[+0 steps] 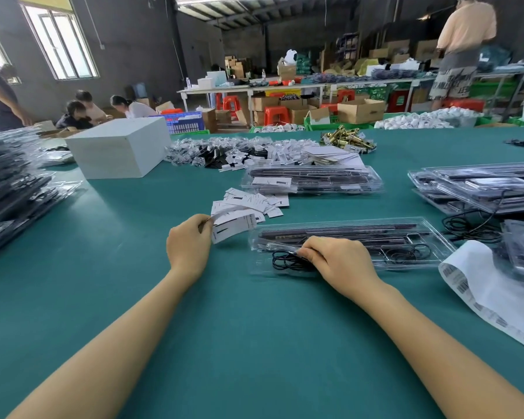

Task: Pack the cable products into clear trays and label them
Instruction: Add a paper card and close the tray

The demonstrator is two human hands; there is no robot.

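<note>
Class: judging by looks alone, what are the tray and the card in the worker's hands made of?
Tray: probably thin clear plastic, glossy; the contents show through.
Card: likely matte white paper or thin card; it curls where the left hand pinches it.

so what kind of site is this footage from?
Most likely a small packing workshop or warehouse. Stacks of filled clear trays sit on the green table, cardboard cartons and red stools crowd the floor, and the left hand holds a paper label for packing.
</note>
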